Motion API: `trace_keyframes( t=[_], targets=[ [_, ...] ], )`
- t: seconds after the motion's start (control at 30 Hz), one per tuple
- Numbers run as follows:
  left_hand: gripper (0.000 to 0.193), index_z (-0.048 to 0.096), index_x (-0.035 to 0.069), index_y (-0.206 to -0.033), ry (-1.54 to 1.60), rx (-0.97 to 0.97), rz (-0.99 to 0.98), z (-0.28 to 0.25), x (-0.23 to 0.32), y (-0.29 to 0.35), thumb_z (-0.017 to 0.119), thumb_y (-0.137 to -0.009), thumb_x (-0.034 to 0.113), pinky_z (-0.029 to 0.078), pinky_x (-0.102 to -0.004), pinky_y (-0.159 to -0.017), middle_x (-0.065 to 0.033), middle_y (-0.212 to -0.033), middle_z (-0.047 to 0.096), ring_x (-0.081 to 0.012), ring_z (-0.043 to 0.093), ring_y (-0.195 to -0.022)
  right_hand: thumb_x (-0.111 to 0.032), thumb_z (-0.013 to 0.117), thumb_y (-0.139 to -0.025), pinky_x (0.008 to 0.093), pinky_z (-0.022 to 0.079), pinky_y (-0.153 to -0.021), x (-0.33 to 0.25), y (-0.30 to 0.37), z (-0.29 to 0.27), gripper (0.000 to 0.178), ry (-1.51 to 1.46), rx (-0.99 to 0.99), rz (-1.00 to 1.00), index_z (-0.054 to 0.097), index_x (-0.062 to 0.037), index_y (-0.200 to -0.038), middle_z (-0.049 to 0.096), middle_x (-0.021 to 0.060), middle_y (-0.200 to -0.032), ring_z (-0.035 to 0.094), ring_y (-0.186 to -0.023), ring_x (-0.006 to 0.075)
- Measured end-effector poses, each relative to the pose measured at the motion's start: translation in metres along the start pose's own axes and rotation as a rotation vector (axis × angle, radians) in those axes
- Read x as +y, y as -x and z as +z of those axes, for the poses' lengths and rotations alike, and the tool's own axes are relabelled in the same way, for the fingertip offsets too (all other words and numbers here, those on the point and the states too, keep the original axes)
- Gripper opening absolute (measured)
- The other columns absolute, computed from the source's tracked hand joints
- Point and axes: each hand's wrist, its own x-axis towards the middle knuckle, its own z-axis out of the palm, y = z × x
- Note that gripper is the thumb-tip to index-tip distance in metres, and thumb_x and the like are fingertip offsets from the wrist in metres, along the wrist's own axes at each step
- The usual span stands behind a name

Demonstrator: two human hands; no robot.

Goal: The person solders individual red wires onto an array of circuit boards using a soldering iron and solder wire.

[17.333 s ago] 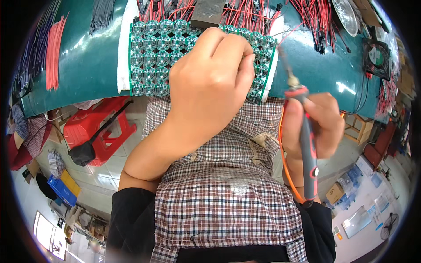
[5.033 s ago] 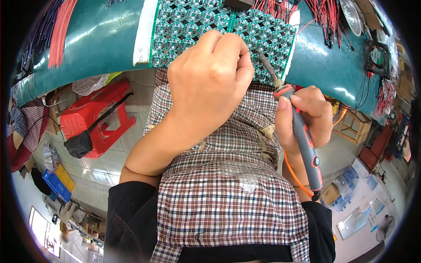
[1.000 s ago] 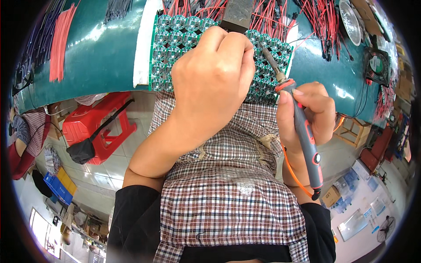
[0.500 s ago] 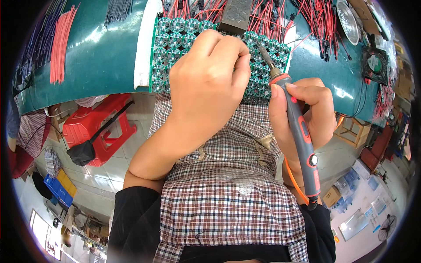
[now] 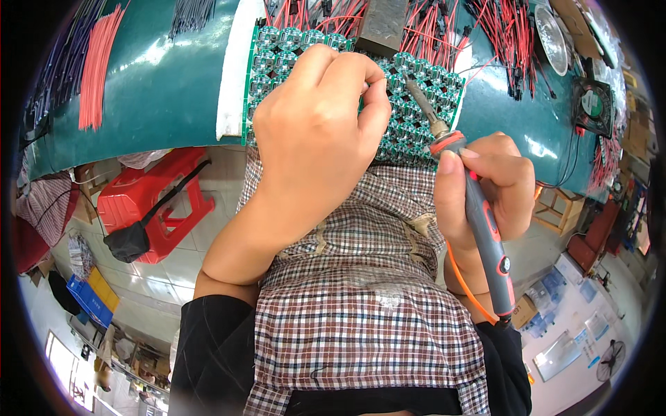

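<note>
Head | left hand [image 5: 316, 132] on circuit board [image 5: 416, 118] | right hand [image 5: 485, 187] grips soldering iron [image 5: 479, 222]

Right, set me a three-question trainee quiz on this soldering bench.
1. True or false: the right hand grips the soldering iron by its grey and red handle.
2. The left hand rests on which thing? A. green circuit board panel B. red plastic stool C. small black fan
3. Fill in: loose bundles of red ____ lie on the green mat beyond the panel.

Key: 1 true; 2 A; 3 wires.
</note>
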Motion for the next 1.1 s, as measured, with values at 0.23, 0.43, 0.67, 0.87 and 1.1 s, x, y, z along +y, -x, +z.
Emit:
trace_keyframes(
  t=[0.23, 0.43, 0.67, 0.87, 1.1],
  targets=[
    [0.011, 0.072, 0.006, -0.087, -0.016, -0.010, -0.008, 0.001, 0.000, 0.000, 0.077, -0.079, 0.002, 0.037, -0.0250, -0.045, -0.0008, -0.078, 0.064, -0.0076, 0.046, -0.049, 0.004, 0.080, -0.072, 0.0284, 0.048, -0.048, 0.003, 0.000, 0.005, 0.027, 0.058, -0.011, 0.029, 0.057, -0.0018, -0.085, 0.059, 0.0066, -0.067, 0.059, -0.054, 0.0178],
    [0.011, 0.072, 0.007, -0.088, -0.012, -0.030, -0.019, 0.000, 0.001, 0.001, 0.077, -0.078, 0.002, 0.038, -0.0252, -0.046, -0.0008, -0.079, 0.064, -0.0077, 0.048, -0.051, 0.003, 0.081, -0.072, 0.0286, 0.048, -0.048, 0.005, 0.004, 0.007, 0.029, 0.055, -0.019, 0.024, 0.056, -0.0022, -0.087, 0.059, 0.0073, -0.068, 0.059, -0.054, 0.0185],
    [0.012, 0.072, 0.007, -0.088, -0.018, -0.032, -0.006, -0.001, 0.001, 0.001, 0.077, -0.079, 0.002, 0.038, -0.0255, -0.047, -0.0007, -0.080, 0.064, -0.0086, 0.048, -0.051, 0.001, 0.082, -0.073, 0.0292, 0.048, -0.048, -0.001, 0.009, 0.009, 0.031, 0.083, -0.020, 0.042, 0.056, -0.0023, -0.090, 0.060, 0.0082, -0.069, 0.059, -0.055, 0.0188],
    [0.011, 0.073, 0.008, -0.089, -0.020, -0.031, 0.023, 0.002, -0.002, 0.001, 0.078, -0.080, 0.004, 0.042, -0.0257, -0.048, -0.0004, -0.081, 0.065, -0.0097, 0.052, -0.053, 0.001, 0.082, -0.073, 0.0287, 0.047, -0.048, -0.002, 0.003, 0.010, 0.029, 0.085, -0.022, 0.055, 0.057, -0.0022, -0.088, 0.060, 0.0086, -0.069, 0.058, -0.055, 0.0182],
    [0.009, 0.071, 0.008, -0.086, -0.011, -0.061, 0.009, -0.001, 0.001, 0.001, 0.077, -0.080, 0.006, 0.047, -0.0304, -0.053, -0.0031, -0.081, 0.063, -0.0169, 0.060, -0.060, 0.001, 0.082, -0.072, 0.0267, 0.044, -0.046, -0.004, 0.000, 0.009, 0.030, 0.128, -0.051, 0.020, 0.057, -0.0029, -0.087, 0.061, 0.0083, -0.070, 0.057, -0.054, 0.0167]
  ],
)
